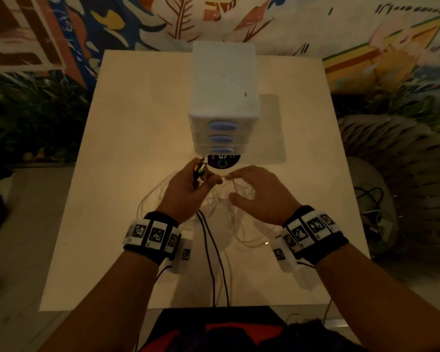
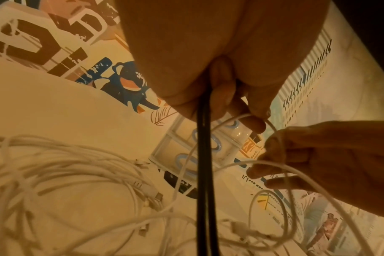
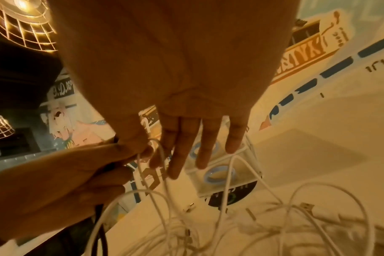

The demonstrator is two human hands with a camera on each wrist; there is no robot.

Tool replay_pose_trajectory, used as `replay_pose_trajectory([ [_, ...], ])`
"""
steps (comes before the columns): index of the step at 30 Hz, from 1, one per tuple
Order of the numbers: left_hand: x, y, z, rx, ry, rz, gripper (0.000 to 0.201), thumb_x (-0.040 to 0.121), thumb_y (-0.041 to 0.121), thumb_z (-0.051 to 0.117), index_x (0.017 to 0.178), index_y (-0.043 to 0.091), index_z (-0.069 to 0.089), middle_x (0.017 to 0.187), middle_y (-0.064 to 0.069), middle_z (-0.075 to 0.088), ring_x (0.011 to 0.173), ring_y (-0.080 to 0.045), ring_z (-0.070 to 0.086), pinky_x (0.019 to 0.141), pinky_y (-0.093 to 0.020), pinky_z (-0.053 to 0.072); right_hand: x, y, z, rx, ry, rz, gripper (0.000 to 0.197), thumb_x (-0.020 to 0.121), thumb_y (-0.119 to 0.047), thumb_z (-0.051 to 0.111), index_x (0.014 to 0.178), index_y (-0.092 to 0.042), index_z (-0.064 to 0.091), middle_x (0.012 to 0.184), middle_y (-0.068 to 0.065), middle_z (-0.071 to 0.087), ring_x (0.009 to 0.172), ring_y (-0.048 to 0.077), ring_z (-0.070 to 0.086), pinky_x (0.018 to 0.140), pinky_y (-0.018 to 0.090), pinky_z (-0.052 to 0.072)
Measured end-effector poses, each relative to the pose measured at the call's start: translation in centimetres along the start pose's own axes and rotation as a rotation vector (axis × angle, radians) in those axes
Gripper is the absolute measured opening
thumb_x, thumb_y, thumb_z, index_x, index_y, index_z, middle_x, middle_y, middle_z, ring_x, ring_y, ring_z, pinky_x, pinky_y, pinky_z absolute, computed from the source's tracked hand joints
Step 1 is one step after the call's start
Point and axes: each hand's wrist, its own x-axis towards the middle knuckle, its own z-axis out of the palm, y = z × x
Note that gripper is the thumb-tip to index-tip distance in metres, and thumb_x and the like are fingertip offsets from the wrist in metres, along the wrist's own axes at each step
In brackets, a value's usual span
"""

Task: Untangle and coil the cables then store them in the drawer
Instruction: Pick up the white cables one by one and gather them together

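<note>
Gripping the black cable [image 1: 215, 252], the left hand [image 1: 186, 191] also pinches a white strand that the right hand [image 1: 259, 194] pinches alongside; white cables [image 2: 72, 173] beneath remain tangled, drawers [image 1: 222, 138] beyond closed. Early stage.

Black cable [image 1: 215, 262] cut off past the near counter [image 1: 127, 123] edge, its plugs half buried in the left hand [image 1: 186, 191] grip; white cables [image 2: 61, 173] blurred, connectors unreadable; sticker [image 1: 222, 162] partly hidden beneath drawer unit [image 1: 224, 85].
</note>
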Motion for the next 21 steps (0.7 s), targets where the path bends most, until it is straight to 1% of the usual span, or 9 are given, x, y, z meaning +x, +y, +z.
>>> replay_pose_trajectory([
  [1, -0.1, 0.3, 0.0, 0.003, 0.012, 0.006, 0.020, 0.096, 0.036, 0.067, 0.094, 0.021, 0.053, 0.089, 0.010, 0.073, 0.064, -0.038, 0.059, 0.064, -0.048, 0.052, 0.3, -0.8, -0.2, 0.036, -0.060, -0.010, 0.025, 0.095, -0.046, 0.057, 0.111, -0.029, 0.066, 0.112, -0.007, 0.068, 0.103, 0.012, 0.060, 0.094, 0.040, 0.048],
  [3, -0.2, 0.6, -0.1, 0.037, 0.063, 0.025, 0.021, 0.096, 0.037, 0.068, 0.096, 0.022, 0.054, 0.092, 0.013, 0.072, 0.053, -0.030, 0.049, 0.055, -0.039, 0.047, 0.5, -1.8, -0.9, 0.175, -0.103, 0.041, 0.023, 0.104, -0.036, 0.046, 0.096, -0.022, 0.062, 0.093, -0.006, 0.071, 0.086, 0.013, 0.064, 0.081, 0.036, 0.050],
  [5, -0.3, 0.3, -0.5, 0.097, 0.148, 0.049, 0.013, 0.098, 0.036, 0.064, 0.101, 0.028, 0.055, 0.103, 0.017, 0.072, 0.043, -0.014, 0.040, 0.049, -0.023, 0.041, 0.5, -2.2, -1.8, 0.316, -0.033, 0.066, 0.023, 0.107, -0.030, 0.041, 0.093, -0.020, 0.055, 0.075, -0.012, 0.066, 0.069, 0.009, 0.062, 0.069, 0.030, 0.050],
  [8, -0.5, -1.6, -1.0, 0.176, 0.301, -0.028, 0.006, 0.101, 0.022, 0.057, 0.102, 0.019, 0.052, 0.106, 0.019, 0.071, 0.042, -0.010, 0.043, 0.048, -0.015, 0.037, 0.3, -1.8, -2.7, 0.332, 0.093, 0.065, 0.021, 0.108, -0.030, 0.041, 0.100, -0.023, 0.059, 0.057, -0.009, 0.048, 0.049, 0.006, 0.042, 0.053, 0.022, 0.036],
  [10, -0.9, -2.8, -1.1, 0.231, 0.316, -0.100, 0.007, 0.098, 0.017, 0.057, 0.100, 0.017, 0.050, 0.097, 0.017, 0.071, 0.045, -0.011, 0.047, 0.052, -0.022, 0.044, 0.2, -1.4, -3.4, 0.278, 0.144, 0.076, 0.022, 0.107, -0.034, 0.043, 0.104, -0.027, 0.063, 0.058, -0.005, 0.047, 0.049, 0.007, 0.043, 0.053, 0.025, 0.036],
  [13, -2.0, -3.9, -0.8, 0.283, 0.231, -0.121, 0.014, 0.093, 0.018, 0.064, 0.102, 0.013, 0.054, 0.093, 0.003, 0.070, 0.073, -0.022, 0.062, 0.066, -0.037, 0.051, -0.2, -0.4, -4.6, 0.202, 0.201, 0.094, 0.021, 0.105, -0.034, 0.048, 0.107, -0.033, 0.068, 0.068, -0.003, 0.062, 0.055, 0.007, 0.052, 0.058, 0.031, 0.045],
  [16, -2.9, -4.1, -0.1, 0.369, 0.066, -0.104, 0.024, 0.090, 0.026, 0.070, 0.106, 0.014, 0.056, 0.093, 0.002, 0.068, 0.075, -0.019, 0.059, 0.067, -0.032, 0.045, -0.9, 0.9, -5.1, 0.160, 0.215, 0.111, 0.021, 0.104, -0.030, 0.051, 0.108, -0.035, 0.071, 0.080, -0.003, 0.071, 0.063, 0.005, 0.060, 0.063, 0.028, 0.049],
  [18, -3.2, -4.2, 0.7, 0.423, -0.023, -0.145, 0.028, 0.090, 0.032, 0.071, 0.106, 0.016, 0.055, 0.090, 0.006, 0.066, 0.076, -0.019, 0.059, 0.066, -0.030, 0.041, -1.1, 1.6, -5.1, 0.128, 0.197, 0.143, 0.020, 0.102, -0.033, 0.052, 0.107, -0.035, 0.071, 0.093, -0.007, 0.074, 0.079, 0.010, 0.067, 0.076, 0.036, 0.055],
  [21, -3.3, -4.7, 1.8, 0.493, -0.044, -0.210, 0.027, 0.092, 0.035, 0.067, 0.102, 0.019, 0.049, 0.089, 0.003, 0.064, 0.081, -0.026, 0.063, 0.063, -0.030, 0.038, -1.0, 2.1, -4.7, 0.056, 0.177, 0.184, 0.019, 0.100, -0.040, 0.055, 0.105, -0.032, 0.072, 0.097, -0.013, 0.074, 0.082, 0.014, 0.067, 0.081, 0.039, 0.054],
])
